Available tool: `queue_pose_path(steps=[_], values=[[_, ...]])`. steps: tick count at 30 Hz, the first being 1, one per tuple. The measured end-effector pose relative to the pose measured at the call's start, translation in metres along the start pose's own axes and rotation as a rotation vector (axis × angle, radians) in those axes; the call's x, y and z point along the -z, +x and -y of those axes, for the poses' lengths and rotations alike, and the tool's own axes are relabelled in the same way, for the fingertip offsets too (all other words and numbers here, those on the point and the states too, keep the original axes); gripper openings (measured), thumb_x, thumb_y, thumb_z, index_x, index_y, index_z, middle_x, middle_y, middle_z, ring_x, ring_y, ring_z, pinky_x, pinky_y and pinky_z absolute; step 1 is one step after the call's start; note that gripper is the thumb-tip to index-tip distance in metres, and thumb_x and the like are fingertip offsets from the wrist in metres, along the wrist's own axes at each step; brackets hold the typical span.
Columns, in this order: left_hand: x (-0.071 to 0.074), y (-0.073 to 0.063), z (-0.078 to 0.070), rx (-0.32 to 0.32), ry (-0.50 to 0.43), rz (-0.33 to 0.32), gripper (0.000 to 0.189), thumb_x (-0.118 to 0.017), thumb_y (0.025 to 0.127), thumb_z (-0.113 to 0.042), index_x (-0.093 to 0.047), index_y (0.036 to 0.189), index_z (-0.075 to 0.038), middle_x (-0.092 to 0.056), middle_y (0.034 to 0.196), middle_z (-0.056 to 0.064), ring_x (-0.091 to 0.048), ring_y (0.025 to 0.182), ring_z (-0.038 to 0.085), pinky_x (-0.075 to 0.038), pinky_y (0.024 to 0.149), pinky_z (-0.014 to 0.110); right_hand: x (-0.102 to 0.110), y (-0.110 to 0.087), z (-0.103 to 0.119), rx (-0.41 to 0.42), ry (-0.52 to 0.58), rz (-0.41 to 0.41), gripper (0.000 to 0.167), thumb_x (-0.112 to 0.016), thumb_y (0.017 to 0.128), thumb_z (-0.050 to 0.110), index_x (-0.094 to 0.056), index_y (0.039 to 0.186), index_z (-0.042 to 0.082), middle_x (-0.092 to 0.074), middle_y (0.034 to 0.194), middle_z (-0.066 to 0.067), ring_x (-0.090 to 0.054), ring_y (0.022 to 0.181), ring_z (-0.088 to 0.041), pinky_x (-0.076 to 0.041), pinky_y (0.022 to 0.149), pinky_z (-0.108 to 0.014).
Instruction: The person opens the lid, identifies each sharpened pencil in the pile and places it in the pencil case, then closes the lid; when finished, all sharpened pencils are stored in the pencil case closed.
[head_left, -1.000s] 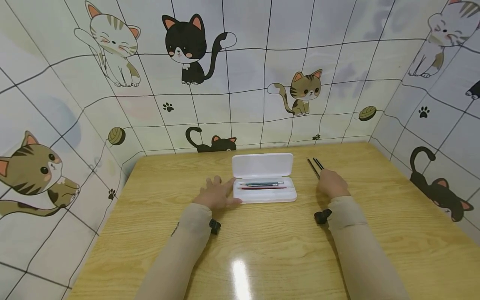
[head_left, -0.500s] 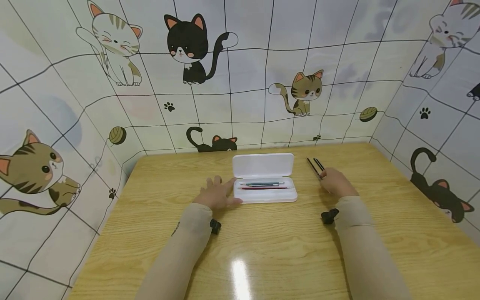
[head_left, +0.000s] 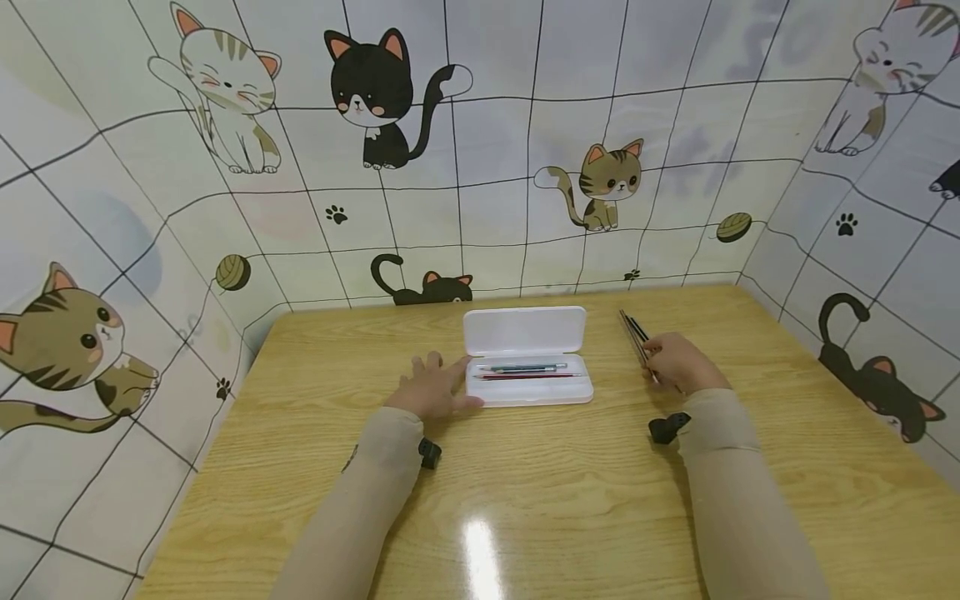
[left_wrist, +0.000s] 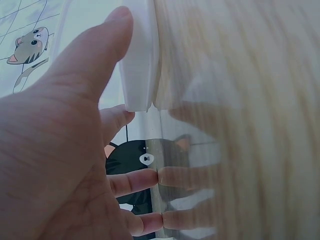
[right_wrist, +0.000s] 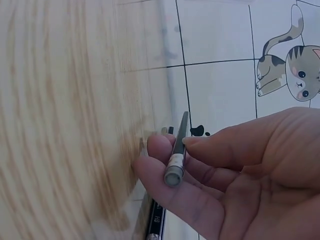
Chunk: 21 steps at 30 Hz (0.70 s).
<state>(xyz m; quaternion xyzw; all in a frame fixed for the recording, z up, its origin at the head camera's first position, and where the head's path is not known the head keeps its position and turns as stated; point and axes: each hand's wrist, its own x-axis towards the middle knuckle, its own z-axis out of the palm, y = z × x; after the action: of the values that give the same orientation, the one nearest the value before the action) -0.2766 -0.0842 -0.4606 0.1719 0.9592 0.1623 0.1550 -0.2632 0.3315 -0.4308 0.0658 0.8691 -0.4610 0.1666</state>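
An open white pencil case (head_left: 525, 398) lies mid-table, its lid (head_left: 525, 331) tipped back. Several pencils (head_left: 528, 377) lie inside, one red and one teal. My left hand (head_left: 429, 390) rests at the case's left end, thumb along the front and index finger at the back corner, fingers spread. To the right of the case, my right hand (head_left: 681, 362) pinches a dark pencil (right_wrist: 178, 147) between thumb and fingers, eraser end toward the wrist camera. Just beneath it is a second, black pencil (right_wrist: 157, 217) marked HB, partly hidden by the fingers.
The wooden table (head_left: 540, 500) ends at the back against a wall cover (head_left: 495, 217) printed with cats and grid lines. The same cover stands along both sides. A bright light reflection (head_left: 482, 558) shows near the front.
My right hand has shifted a little to the right. The pencil it pinches has come back and right, closer alongside the black pencil. My left hand and the case stay put.
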Motion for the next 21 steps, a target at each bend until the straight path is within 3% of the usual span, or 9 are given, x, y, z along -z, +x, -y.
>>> queue_pose_path(steps=[7,15,21], values=[[-0.001,0.002,0.002,-0.002,0.009,-0.005,0.094,-0.062,0.086,-0.073,-0.020,0.162,-0.039,-0.023,0.160,0.024,-0.009,0.148,0.055,-0.020,0.110,0.075,0.004,-0.002,0.001,0.020,0.010,0.028,0.057,-0.036,0.101,-0.007,-0.016,0.154,-0.017,-0.052,0.121,-0.033,-0.063,0.088,-0.024,-0.054,0.069,-0.037],[-0.001,0.002,0.002,-0.002,-0.004,-0.007,0.095,-0.063,0.085,-0.073,-0.020,0.162,-0.039,-0.024,0.159,0.023,-0.011,0.147,0.055,-0.019,0.111,0.074,0.011,-0.004,0.001,0.048,0.030,0.048,0.057,-0.035,0.106,-0.002,-0.013,0.157,-0.011,-0.054,0.124,-0.031,-0.060,0.086,-0.025,-0.052,0.067,-0.037],[0.000,0.000,0.001,-0.005,-0.003,-0.009,0.093,-0.062,0.086,-0.073,-0.021,0.162,-0.039,-0.024,0.160,0.024,-0.009,0.148,0.055,-0.019,0.110,0.075,0.013,-0.007,0.007,0.085,0.004,0.014,0.055,-0.036,0.107,-0.001,-0.015,0.157,-0.011,-0.045,0.133,-0.034,-0.062,0.101,-0.028,-0.056,0.073,-0.041]])
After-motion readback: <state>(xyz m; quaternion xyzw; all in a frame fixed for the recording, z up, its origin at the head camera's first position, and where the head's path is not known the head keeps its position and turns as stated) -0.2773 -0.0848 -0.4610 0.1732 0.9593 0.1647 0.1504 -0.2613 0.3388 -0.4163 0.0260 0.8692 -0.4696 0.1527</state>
